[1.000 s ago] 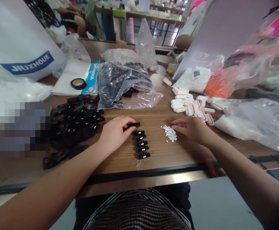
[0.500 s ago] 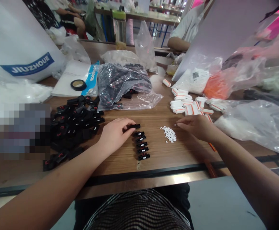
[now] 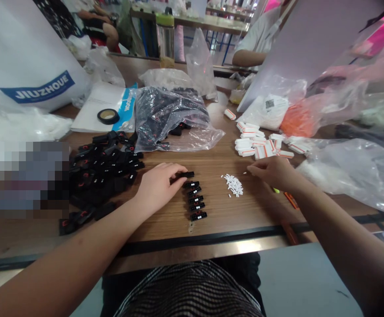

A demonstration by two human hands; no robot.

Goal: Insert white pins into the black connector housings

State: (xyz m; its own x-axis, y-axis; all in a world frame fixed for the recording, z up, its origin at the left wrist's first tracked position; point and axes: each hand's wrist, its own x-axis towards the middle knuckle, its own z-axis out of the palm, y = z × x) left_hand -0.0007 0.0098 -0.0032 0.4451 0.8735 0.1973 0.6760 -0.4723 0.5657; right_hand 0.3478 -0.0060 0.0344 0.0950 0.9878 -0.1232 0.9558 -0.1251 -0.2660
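Note:
My left hand [image 3: 160,182] is closed on a black plastic connector housing [image 3: 188,175], holding it between thumb and fingers at the top of a column of similar housings. Below it, several black housings [image 3: 196,199] lie in a line, most with white dots showing on their upper faces. To the right is a small pile of white pegs [image 3: 234,185]. My right hand [image 3: 269,171] is pinched beyond that pile, low over the table. One small white peg [image 3: 245,173] shows at its fingertips; the exact grip is too small to see clearly.
Loose black housings [image 3: 102,167] are heaped at left, beside a clear bag [image 3: 168,116] of black parts. White-and-orange pieces [image 3: 261,143] lie beyond my right hand. A tape roll [image 3: 108,116] rests on papers. An orange tool [image 3: 291,200] lies under my right forearm.
My right hand has shifted slightly right, away from the peg pile, and the small white peg at its fingertips has moved with it. My left hand and the housing stay put.

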